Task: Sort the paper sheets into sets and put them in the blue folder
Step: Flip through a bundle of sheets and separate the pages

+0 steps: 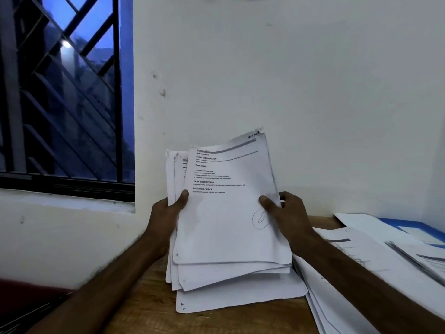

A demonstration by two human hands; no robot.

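Holding the stack of paper sheets [228, 225] upright in front of the body, the person grips it at both side edges: the left hand [166, 213] is curled round the left edge with the thumb pressed on the front page, and the right hand [286, 213] pinches the right edge in the same way. The stack is above the near part of the bench [149, 297], and I cannot tell whether its lowest sheets touch the wood. The sheets are thin white printed pages with rounded, a little worn corners. They are fanned and not aligned, so several lower edges show one under the other. The front page carries headings, short lines of text and a pen circle near the right thumb. To my judgement the sorting is only partly done. Some loose pages [349, 268] lie spread on the bench at the right, and a smaller pile [421, 259] lies beyond them, partly over the blue folder [407, 225], which is flat at the far right. The held stack is not yet divided or put inside the folder. The bench top is brown wood with visible grain. Behind it is a plain white wall [289, 68] and a dark window [72, 92] with diagonal bars.
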